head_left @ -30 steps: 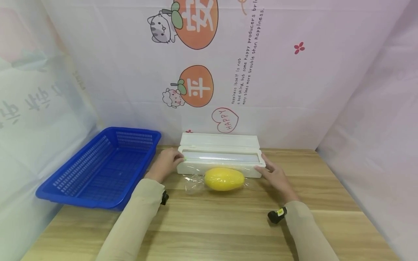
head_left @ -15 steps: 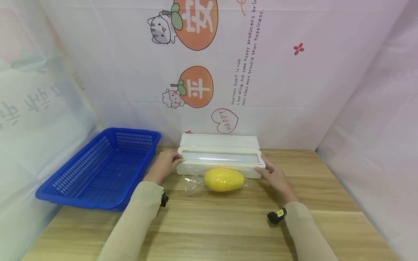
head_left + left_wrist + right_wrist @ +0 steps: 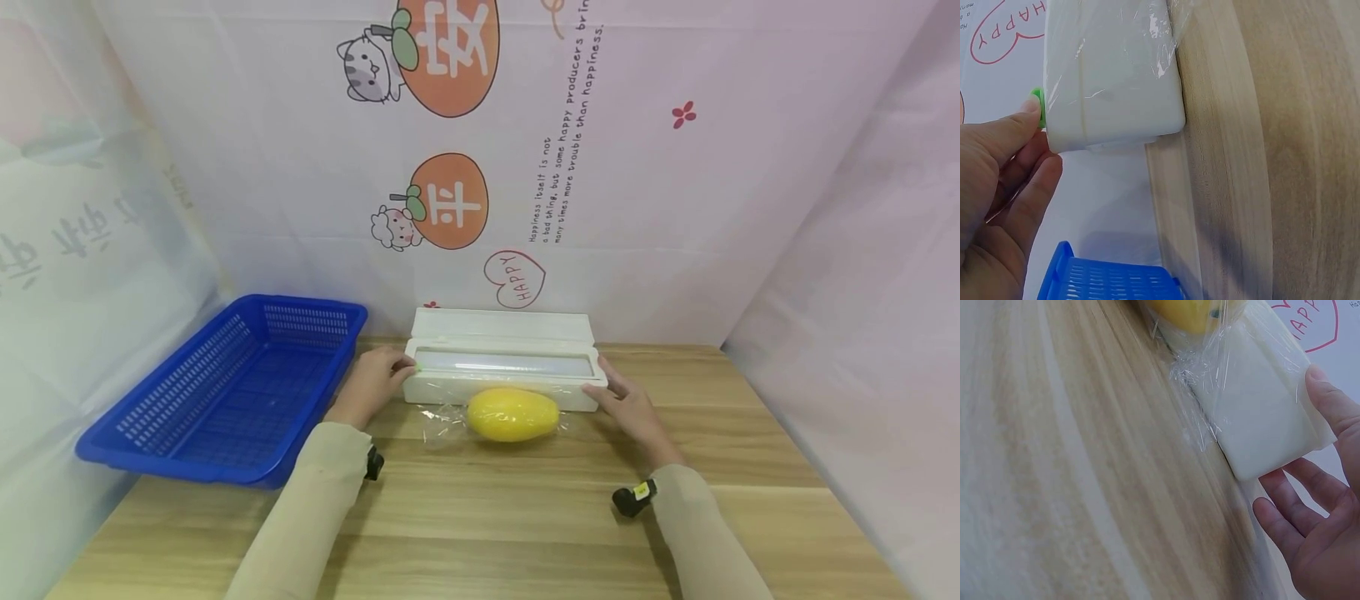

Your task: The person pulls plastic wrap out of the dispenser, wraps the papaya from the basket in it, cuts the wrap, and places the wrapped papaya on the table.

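A long white cling film dispenser (image 3: pixel 450 392) stands near the back wall, lid (image 3: pixel 502 323) raised and a roll (image 3: pixel 517 364) visible inside. At its left end my left hand (image 3: pixel 371 385) has the thumb on a small green slide cutter (image 3: pixel 1039 106), fingers bent below it by the box end. My right hand (image 3: pixel 633 412) grips the opposite end, thumb on the top edge (image 3: pixel 1317 378) and fingers round the end. In front lies a yellow, oval, papaya-like fruit (image 3: pixel 513 415) under clear film (image 3: pixel 442 421), which spreads up the dispenser's front.
A blue plastic basket (image 3: pixel 217 477) stands to the left, close to my left forearm. The wooden table (image 3: pixel 495 517) meets a printed white cloth wall (image 3: pixel 637 283) behind the dispenser. More cloth hangs along both sides.
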A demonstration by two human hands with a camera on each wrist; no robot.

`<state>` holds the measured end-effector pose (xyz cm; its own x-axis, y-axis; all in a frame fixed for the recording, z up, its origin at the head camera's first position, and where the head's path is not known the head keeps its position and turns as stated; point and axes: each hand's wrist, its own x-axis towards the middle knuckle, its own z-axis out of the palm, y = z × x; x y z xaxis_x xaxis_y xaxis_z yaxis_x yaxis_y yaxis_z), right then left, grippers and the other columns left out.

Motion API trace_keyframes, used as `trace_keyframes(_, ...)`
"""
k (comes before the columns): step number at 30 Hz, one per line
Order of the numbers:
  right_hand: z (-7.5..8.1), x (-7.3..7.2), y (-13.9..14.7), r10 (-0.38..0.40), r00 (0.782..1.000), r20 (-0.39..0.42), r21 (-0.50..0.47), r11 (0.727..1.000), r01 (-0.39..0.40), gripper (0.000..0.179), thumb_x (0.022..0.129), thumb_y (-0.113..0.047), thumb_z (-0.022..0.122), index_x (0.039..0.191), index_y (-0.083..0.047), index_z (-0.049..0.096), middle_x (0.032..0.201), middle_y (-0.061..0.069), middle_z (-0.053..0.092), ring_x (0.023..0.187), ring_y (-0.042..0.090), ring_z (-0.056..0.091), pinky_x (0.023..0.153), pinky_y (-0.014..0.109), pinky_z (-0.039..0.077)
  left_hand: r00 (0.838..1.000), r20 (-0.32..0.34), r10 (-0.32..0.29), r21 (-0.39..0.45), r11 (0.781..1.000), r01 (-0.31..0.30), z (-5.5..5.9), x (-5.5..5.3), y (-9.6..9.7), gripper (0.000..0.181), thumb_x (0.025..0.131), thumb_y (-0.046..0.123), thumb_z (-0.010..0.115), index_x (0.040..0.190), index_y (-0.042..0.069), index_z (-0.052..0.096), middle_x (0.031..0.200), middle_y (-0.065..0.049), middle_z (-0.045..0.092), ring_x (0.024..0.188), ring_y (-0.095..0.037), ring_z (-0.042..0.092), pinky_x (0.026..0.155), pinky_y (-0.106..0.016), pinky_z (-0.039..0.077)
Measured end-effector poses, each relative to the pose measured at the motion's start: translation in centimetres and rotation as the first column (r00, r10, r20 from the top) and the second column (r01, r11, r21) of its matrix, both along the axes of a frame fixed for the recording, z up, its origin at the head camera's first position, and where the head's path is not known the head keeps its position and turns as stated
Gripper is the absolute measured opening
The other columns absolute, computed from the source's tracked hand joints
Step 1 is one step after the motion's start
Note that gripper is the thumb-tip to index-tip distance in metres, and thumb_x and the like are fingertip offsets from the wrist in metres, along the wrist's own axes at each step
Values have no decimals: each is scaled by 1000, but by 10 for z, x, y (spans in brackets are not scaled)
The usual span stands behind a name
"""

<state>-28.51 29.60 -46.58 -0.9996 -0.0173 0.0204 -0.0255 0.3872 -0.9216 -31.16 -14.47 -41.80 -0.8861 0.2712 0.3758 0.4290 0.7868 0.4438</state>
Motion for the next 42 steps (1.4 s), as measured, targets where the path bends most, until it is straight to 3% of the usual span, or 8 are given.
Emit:
trace_keyframes(4,1,1,-2,0,1000,8,15,1000,0,85,90,-57,68,159,-33,25,161,13,25,142,40,34,114,59,26,999,19,35,12,999,-35,2,4,-3,14,95,15,71,102,4,76,102,-11,71,93,-26,65,84,-42,54)
trace_keyframes(14,-1,-1,1,-1,1000,19,23,1000,1,83,88,-60,68,157,-38,26,162,7,25,135,36,45,115,57,26,997,55,44,36,998,-46,3,4,-8,15,94,15,73,104,5,77,100,-10,72,90,-24,65,81,-42,55)
trace_keyframes(22,3,2,0,34,999,29,-6,999,-34,84,92,-57,65,159,-37,19,165,6,16,140,39,37,114,58,28,994,81,75,80,993,-81,2,6,-7,18,95,18,72,107,6,77,104,-11,72,96,-26,66,85,-43,54)
trace_keyframes(30,4,3,1,110,993,35,-34,993,-109,80,97,-51,61,160,-36,13,163,20,20,134,41,44,111,58,32,993,74,94,106,989,-101,-2,9,-5,22,96,17,69,111,3,76,105,-14,71,97,-28,66,86,-43,54)
trace_keyframes(37,12,12,-5,109,993,-43,52,993,-107,79,101,-44,57,162,-26,10,161,23,23,138,50,34,108,65,31,995,74,68,131,988,-77,-4,13,-6,37,92,14,70,125,-1,68,115,-18,65,104,-30,65,90,-45,54)
trace_keyframes(42,22,22,-11,37,987,-159,163,986,-11,73,101,-43,58,160,-15,24,159,23,28,139,48,32,106,68,31,1000,29,6,174,985,-11,-3,21,0,38,90,12,71,127,3,67,122,-19,62,111,-33,59,96,-51,49)
